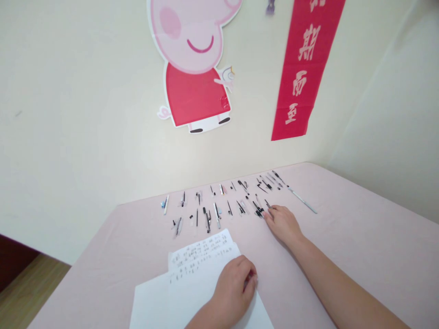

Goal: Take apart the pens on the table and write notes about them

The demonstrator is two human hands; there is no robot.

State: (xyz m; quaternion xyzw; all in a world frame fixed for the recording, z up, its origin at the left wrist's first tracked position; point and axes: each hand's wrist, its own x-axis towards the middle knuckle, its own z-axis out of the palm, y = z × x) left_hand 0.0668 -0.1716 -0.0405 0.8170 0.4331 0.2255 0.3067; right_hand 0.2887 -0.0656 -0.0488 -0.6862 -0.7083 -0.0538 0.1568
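Note:
My right hand (283, 222) reaches to the right part of the front row of pen parts. Its fingers are drawn together at a dark pen part (268, 204), which they appear to pinch. Right beside the thumb lies a cluster of black pen pieces (258, 209). My left hand (236, 285) rests on the right side of the white paper sheets (154, 297), its fingers curled in. Whether anything is inside that hand is hidden. Handwriting covers the upper part of the sheets, which overlap one another.
Two rows of small groups of pen parts, including a white pen (166, 205) and a black pen barrel (206, 219), lie across the pink tablecloth (370, 237). A long pale stick-like piece (302, 199) lies at the right. Behind the table stands a wall (103, 137).

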